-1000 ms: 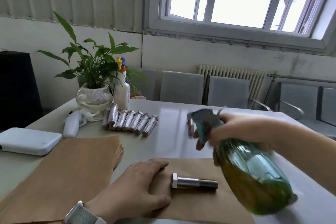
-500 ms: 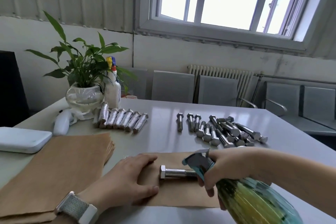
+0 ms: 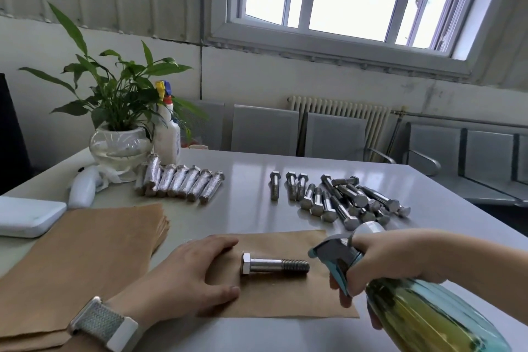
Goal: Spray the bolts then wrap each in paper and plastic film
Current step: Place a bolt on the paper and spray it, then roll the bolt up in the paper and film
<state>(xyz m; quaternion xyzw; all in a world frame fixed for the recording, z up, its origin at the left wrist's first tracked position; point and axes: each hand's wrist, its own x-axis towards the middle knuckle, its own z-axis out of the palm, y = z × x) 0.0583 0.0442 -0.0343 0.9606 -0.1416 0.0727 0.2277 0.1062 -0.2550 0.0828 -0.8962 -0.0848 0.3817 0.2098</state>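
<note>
Brown paper sheet carries one bolt, left hand pressing flat, right hand gripping the spray bottle.

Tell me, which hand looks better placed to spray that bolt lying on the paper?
Probably the right hand: it already grips the spray bottle, nozzle aimed at the bolt. The left hand lies flat on the paper sheet, holding it down.

No text, label, brand or number can be read on anything here.
</note>
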